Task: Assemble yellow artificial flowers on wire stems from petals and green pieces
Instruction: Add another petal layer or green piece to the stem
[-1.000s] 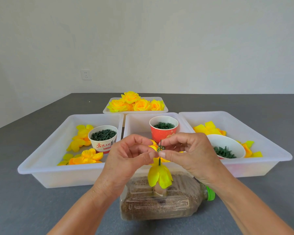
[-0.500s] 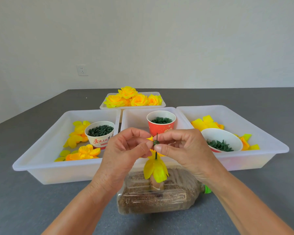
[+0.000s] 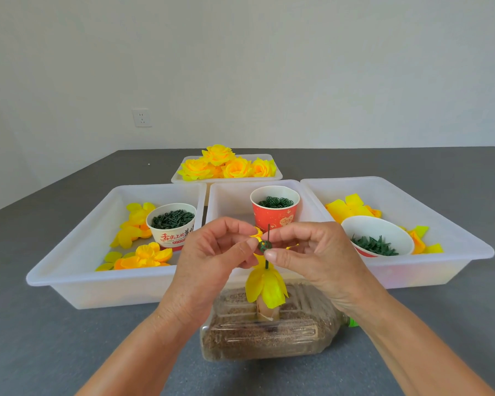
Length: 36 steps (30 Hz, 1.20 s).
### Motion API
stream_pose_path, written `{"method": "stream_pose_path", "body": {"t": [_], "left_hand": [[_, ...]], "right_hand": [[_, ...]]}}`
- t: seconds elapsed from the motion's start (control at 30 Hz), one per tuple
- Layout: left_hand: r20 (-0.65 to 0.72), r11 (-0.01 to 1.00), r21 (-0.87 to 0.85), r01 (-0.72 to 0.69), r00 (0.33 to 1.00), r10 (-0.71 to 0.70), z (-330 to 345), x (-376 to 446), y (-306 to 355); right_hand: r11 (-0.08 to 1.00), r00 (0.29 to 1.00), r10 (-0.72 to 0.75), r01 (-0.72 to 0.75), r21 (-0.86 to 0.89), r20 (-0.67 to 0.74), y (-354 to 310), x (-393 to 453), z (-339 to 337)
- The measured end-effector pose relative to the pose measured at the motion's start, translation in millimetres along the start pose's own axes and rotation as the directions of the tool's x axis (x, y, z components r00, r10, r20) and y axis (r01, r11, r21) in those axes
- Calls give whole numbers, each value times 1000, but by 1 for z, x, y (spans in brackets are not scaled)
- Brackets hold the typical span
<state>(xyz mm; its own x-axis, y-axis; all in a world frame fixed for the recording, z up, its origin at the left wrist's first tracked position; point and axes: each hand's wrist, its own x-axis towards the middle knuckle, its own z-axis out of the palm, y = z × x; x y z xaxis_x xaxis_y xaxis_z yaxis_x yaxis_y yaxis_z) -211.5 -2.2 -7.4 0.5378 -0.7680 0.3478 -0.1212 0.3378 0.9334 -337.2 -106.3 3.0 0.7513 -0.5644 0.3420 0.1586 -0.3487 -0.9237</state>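
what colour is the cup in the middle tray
Red cup with a white rim, seen in the head view.

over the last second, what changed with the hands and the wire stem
Little changed. Both hands, left hand and right hand, keep pinching the small green piece on the wire stem above the hanging yellow petals. Only the camera view shifted; trays and cups stayed put.

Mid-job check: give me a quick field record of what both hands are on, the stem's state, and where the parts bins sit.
left hand: pinches yellow petal beside stem
right hand: grip on green ring piece, threaded on wire stem
stem: upright, petals hanging below
stem base: sand-filled bottle lying flat
finished flowers: far tray
red cup: green rings, middle tray
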Motion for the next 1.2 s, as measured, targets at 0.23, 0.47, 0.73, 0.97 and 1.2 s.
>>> {"method": "stream_pose_path", "body": {"t": [0.23, 0.47, 0.73, 0.97, 1.2], "left_hand": [[-9, 1000, 12, 13, 1000, -12, 1, 0, -1], [-20, 999, 11, 52, 998, -52, 2, 1, -1], [9, 991, 76, 112, 994, -113, 2, 0, -1], [2, 989, 123, 79, 997, -80, 4, -6, 0], [-17, 987, 158, 26, 1000, -24, 4, -11, 4]], "right_hand": [[1000, 1000, -10, 10, -30, -9, 0, 1, -1], [993, 1000, 3, -2, -121, 12, 1, 1, -2], [990, 998, 27, -20, -142, 54, 4, -1, -3], [985, 996, 59, -46, -164, 74, 2, -2, -3], [982, 988, 114, -96, -161, 108, -4, 1, -5]]}}
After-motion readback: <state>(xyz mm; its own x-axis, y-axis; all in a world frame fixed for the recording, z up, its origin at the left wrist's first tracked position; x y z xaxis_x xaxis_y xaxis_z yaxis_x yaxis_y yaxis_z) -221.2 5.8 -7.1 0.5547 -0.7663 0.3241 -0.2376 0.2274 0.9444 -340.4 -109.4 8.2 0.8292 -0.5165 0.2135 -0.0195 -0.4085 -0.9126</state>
